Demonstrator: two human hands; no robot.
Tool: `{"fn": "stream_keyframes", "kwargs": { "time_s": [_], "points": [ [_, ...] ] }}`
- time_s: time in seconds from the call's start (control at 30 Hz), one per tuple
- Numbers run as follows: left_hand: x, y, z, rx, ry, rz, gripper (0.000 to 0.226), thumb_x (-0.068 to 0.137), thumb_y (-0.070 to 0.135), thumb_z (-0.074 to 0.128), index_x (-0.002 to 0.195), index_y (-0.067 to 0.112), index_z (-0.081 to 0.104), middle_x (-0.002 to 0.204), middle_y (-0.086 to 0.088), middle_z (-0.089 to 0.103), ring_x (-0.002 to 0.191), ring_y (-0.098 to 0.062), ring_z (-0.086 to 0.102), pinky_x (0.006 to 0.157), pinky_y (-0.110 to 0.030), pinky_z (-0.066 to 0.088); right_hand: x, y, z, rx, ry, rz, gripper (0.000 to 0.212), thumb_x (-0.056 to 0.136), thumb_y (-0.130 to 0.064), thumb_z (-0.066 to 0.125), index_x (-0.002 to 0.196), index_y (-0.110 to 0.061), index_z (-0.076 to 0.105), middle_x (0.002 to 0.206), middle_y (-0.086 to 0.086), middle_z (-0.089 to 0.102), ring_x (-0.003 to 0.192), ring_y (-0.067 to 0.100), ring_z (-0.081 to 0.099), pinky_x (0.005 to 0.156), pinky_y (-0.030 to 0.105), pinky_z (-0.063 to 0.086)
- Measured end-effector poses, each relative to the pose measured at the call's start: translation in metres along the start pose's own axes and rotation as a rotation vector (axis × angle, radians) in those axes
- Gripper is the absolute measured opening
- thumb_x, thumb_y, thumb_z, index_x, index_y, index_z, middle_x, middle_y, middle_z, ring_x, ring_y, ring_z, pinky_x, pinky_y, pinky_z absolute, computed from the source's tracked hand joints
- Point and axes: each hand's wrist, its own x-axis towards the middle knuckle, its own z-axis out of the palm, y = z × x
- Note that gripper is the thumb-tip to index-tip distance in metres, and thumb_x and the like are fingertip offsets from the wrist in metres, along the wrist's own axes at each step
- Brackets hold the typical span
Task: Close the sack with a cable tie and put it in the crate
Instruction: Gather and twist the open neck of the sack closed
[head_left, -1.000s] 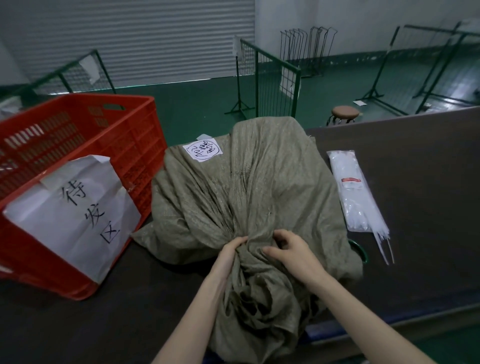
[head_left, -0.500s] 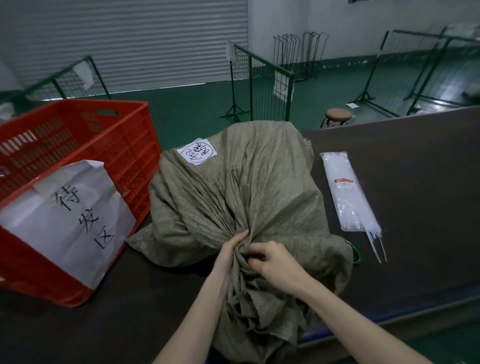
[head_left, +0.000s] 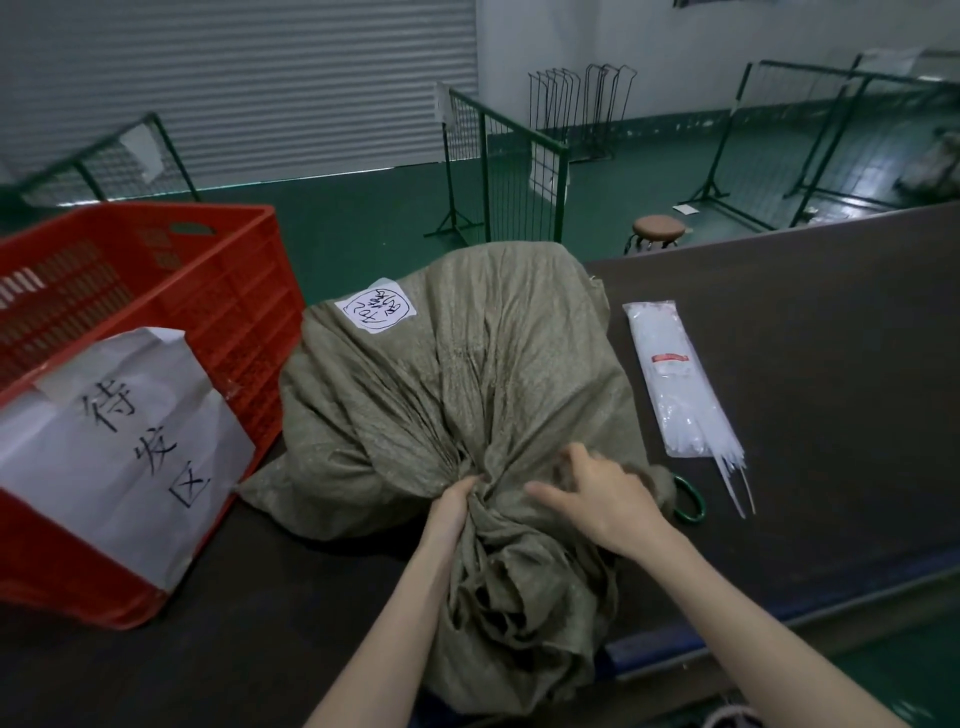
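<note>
A full olive-green woven sack (head_left: 467, 374) with a white handwritten label lies on the dark table (head_left: 810, 353), its gathered mouth toward me. My left hand (head_left: 454, 512) grips the bunched neck of the sack. My right hand (head_left: 597, 499) rests on the sack's neck from the right, fingers spread and loose. A clear bag of white cable ties (head_left: 675, 384) lies on the table to the right of the sack, several tie ends sticking out. The red plastic crate (head_left: 223, 312) with a white paper sign stands to the left of the sack.
A green ring (head_left: 693, 501) peeks out from under the sack's right side. The table's near edge has a blue strip. Beyond the table are green wire fence panels (head_left: 519, 176), a brown round stool (head_left: 657, 231) and a grey roller door.
My right hand has let go of the bunched neck and opened, shifting up and right across the sack. My left hand keeps its grip. The camera has tilted slightly.
</note>
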Motion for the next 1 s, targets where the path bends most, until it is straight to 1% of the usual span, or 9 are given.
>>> {"fn": "stream_keyframes", "kwargs": {
  "time_s": [0.07,0.2,0.27,0.37,0.5,0.73,0.8,0.9,1.0],
  "points": [
    [-0.001,0.000,0.001,-0.031,-0.017,-0.025,0.025,0.088,0.015,0.056,0.107,0.005,0.069,0.115,-0.014,0.067,0.109,-0.029,0.060,0.099,-0.037,0.046,0.001,0.001,0.007,0.165,-0.101,0.013,0.062,0.081,-0.058,0.059,0.124,-0.015,0.047,0.124,0.012,0.058,0.116,0.033,0.056,0.094,0.039,0.044],
    [-0.010,0.003,0.007,-0.163,-0.167,-0.064,0.036,0.095,0.016,0.044,0.122,-0.003,0.058,0.107,-0.020,0.067,0.104,-0.031,0.063,0.095,-0.036,0.048,0.003,-0.004,0.019,0.430,-0.021,-0.136,0.037,0.080,-0.015,0.066,0.117,-0.015,0.063,0.110,0.002,0.068,0.109,0.021,0.062,0.088,0.023,0.045],
    [-0.015,0.006,0.008,-0.265,-0.264,-0.082,0.038,0.101,0.021,0.032,0.119,-0.002,0.056,0.089,-0.015,0.073,0.088,-0.023,0.067,0.083,-0.030,0.052,0.000,-0.013,0.023,0.570,0.002,-0.202,0.043,0.075,-0.006,0.061,0.116,-0.017,0.065,0.108,0.000,0.071,0.106,0.017,0.064,0.095,0.028,0.049],
    [-0.016,0.010,0.005,-0.325,-0.332,-0.116,0.052,0.097,0.042,0.035,0.126,0.002,0.053,0.096,-0.014,0.070,0.108,-0.024,0.059,0.086,-0.034,0.048,-0.001,-0.020,0.031,0.675,0.041,-0.250,0.043,0.074,-0.001,0.062,0.112,-0.022,0.065,0.102,0.001,0.072,0.100,0.016,0.067,0.094,0.036,0.053],
    [-0.009,0.009,0.000,-0.334,-0.387,-0.099,0.060,0.088,0.050,0.040,0.106,0.001,0.069,0.096,-0.018,0.074,0.087,-0.025,0.072,0.074,-0.033,0.057,-0.006,-0.023,0.042,0.694,-0.003,-0.347,0.049,0.077,-0.002,0.059,0.120,-0.023,0.062,0.114,-0.004,0.070,0.111,0.006,0.063,0.100,0.029,0.049],
    [0.005,-0.004,-0.003,-0.123,-0.276,-0.111,0.046,0.093,0.014,0.044,0.059,0.004,0.074,0.058,-0.012,0.070,0.049,-0.020,0.067,0.046,-0.020,0.053,-0.017,-0.013,0.032,0.631,-0.385,-0.336,0.063,0.085,-0.003,0.048,0.144,-0.023,0.039,0.141,-0.007,0.050,0.136,0.006,0.041,0.114,0.029,0.033],
    [0.005,-0.004,-0.001,-0.085,-0.196,-0.114,0.033,0.089,0.013,0.050,0.067,0.002,0.072,0.061,-0.014,0.070,0.049,-0.021,0.067,0.046,-0.021,0.053,-0.019,-0.009,0.025,0.627,-0.425,-0.314,0.063,0.085,-0.005,0.048,0.146,-0.020,0.037,0.143,-0.004,0.049,0.135,0.007,0.042,0.115,0.030,0.033],
    [0.010,-0.002,0.002,-0.084,-0.097,-0.072,0.022,0.086,0.009,0.052,0.072,0.000,0.067,0.069,-0.015,0.068,0.049,-0.020,0.066,0.046,-0.020,0.052,-0.018,-0.010,0.009,0.654,-0.292,-0.346,0.041,0.087,-0.001,0.053,0.121,-0.022,0.064,0.119,-0.007,0.066,0.114,0.002,0.059,0.103,0.023,0.044],
    [0.010,-0.002,0.005,-0.118,-0.096,-0.069,0.024,0.092,0.004,0.044,0.082,-0.003,0.065,0.070,-0.015,0.065,0.053,-0.023,0.065,0.045,-0.021,0.051,-0.014,-0.015,0.000,0.774,-0.020,-0.306,0.035,0.082,0.006,0.057,0.080,-0.027,0.070,0.090,0.002,0.074,0.085,0.015,0.070,0.083,0.038,0.058]
  ]
}}
